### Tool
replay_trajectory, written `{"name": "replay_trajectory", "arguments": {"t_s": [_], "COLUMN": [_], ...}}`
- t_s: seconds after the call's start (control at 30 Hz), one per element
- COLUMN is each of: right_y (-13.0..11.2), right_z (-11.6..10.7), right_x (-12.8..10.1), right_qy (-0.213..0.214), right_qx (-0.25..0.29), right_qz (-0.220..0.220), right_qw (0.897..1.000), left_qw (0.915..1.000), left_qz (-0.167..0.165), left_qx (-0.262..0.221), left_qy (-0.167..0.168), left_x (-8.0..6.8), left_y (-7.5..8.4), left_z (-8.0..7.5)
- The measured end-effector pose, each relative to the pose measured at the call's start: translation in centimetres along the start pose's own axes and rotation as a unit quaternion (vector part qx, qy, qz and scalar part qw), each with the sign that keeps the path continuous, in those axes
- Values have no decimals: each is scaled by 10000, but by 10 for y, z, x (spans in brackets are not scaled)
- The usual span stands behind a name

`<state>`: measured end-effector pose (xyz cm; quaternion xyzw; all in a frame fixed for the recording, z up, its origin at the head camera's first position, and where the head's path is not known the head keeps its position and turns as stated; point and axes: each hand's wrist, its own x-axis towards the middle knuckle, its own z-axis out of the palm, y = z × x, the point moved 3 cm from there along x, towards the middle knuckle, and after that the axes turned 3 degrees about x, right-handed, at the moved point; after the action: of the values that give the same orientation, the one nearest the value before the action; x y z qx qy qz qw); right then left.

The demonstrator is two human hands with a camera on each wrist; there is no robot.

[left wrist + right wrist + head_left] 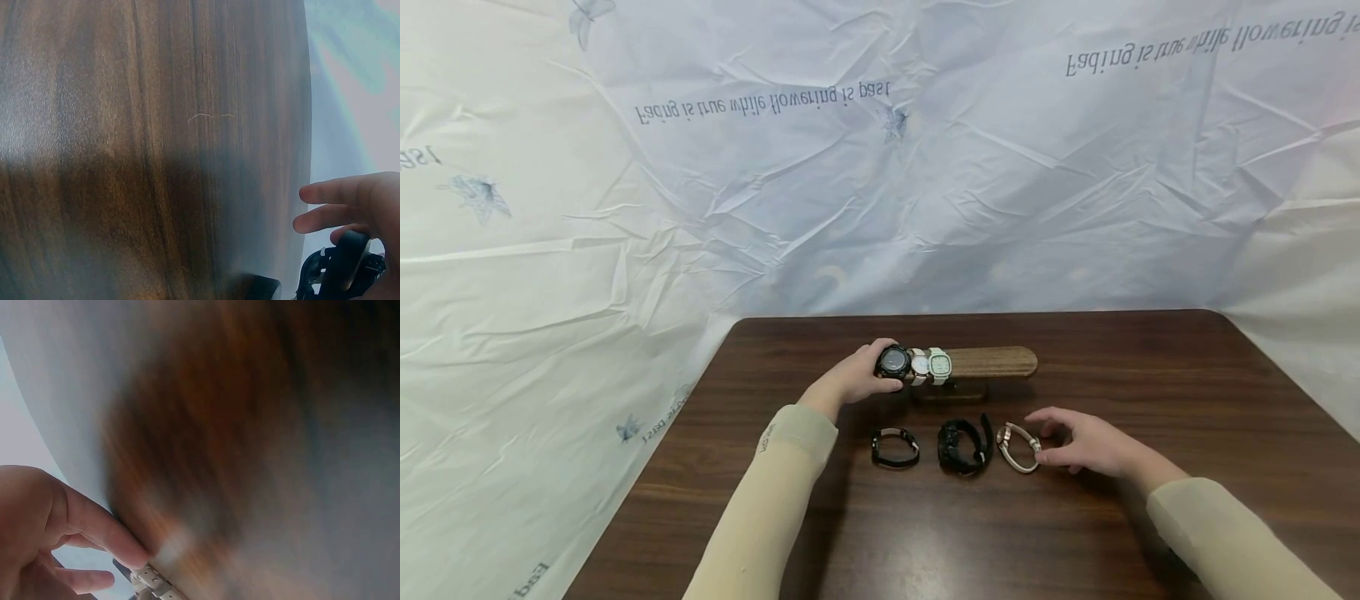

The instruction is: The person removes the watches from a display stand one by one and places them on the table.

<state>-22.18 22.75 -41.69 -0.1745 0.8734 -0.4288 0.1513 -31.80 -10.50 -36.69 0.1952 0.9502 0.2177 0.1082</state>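
1. Covering the wall, a creased white sheet [625, 208] is hung behind the dark wooden table [1150, 375].
2. A black watch [892, 362] on the wooden stand [992, 362] is gripped by the left hand [850, 379].
3. A beige watch [1017, 447] is touched by the right hand [1086, 442], fingers loosely spread; two black watches [895, 447] are laid beside it.

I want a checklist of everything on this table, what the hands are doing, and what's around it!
Surface: dark wooden table, bare wood around the things.
Job's things: wooden stand carrying a black watch, a white watch and a pale green watch; a thin black band, a chunky black watch and a beige watch lie in front.
Clutter: nothing seen.
Grips: left hand holds the black watch on the stand; right hand touches the beige watch.
Cables: nothing seen.
Surroundings: crinkled white sheet with printed words.
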Motion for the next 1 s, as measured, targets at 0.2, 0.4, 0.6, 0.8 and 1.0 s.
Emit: {"name": "replay_trajectory", "arguments": {"t_s": [0.2,0.4,0.6,0.8,1.0], "right_y": [-5,-7,-8,-7,-4], "right_z": [5,12,18,15,13], "right_x": [3,7,11,10,10], "right_qy": [-118,92,287,185,39], "right_qx": [-153,-1122,-1989,-1958,-1861], "right_qz": [-73,-168,-358,-348,-396], "right_qw": [9998,9935,9790,9799,9817], "left_qw": [10000,10000,9999,10000,9999], "left_qz": [20,49,89,59,83], "left_qx": [-14,-20,-55,-42,-97], "left_qy": [5,26,8,3,-19], "left_x": [0,0,-1,-3,-3], "left_y": [-2,-2,-1,0,1], "left_z": [0,1,0,0,-1]}}
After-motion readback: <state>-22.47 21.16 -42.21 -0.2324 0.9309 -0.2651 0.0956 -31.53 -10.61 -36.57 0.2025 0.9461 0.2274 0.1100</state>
